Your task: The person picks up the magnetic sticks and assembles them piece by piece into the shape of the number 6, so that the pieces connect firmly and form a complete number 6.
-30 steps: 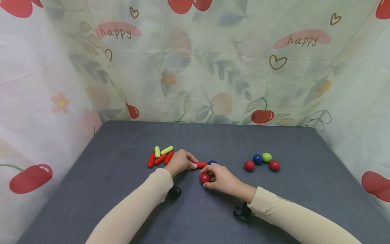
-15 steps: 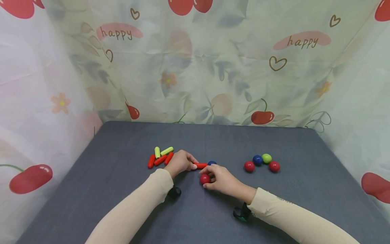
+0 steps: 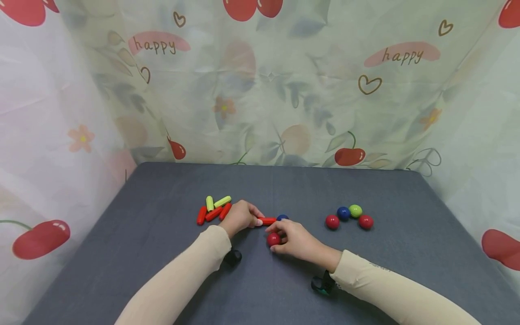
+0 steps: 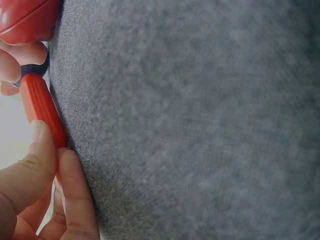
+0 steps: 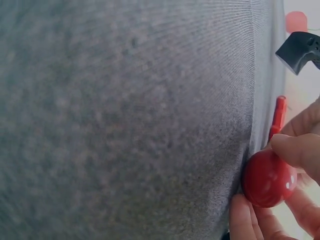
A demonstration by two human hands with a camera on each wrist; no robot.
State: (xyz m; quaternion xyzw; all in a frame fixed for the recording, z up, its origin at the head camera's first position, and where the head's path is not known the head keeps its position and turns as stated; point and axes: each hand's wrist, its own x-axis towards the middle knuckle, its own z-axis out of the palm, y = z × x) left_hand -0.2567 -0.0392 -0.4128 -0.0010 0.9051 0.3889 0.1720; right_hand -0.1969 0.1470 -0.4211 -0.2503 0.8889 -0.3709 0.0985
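Note:
Near the middle of the table, my left hand (image 3: 243, 215) pinches one end of a short red ribbed stick (image 3: 268, 221) between thumb and fingers. In the left wrist view this stick (image 4: 42, 107) lies close to the cloth, its far end at a dark blue ball (image 4: 35, 69). That blue ball (image 3: 282, 217) is partly hidden behind my right hand (image 3: 299, 240) in the head view. My right hand's thumb and fingers curl round a glossy red ball (image 3: 274, 239), nearer to me than the stick. The right wrist view shows the red ball (image 5: 269, 179) low at the cloth.
Left of my left hand lie several sticks, with red ones (image 3: 201, 215) and yellow-green ones (image 3: 209, 203). On the right sit two red balls (image 3: 332, 221), a blue ball (image 3: 343, 213) and a green ball (image 3: 355, 211). A dark grey cloth (image 3: 406, 271) covers the table; printed curtains (image 3: 268, 90) surround it.

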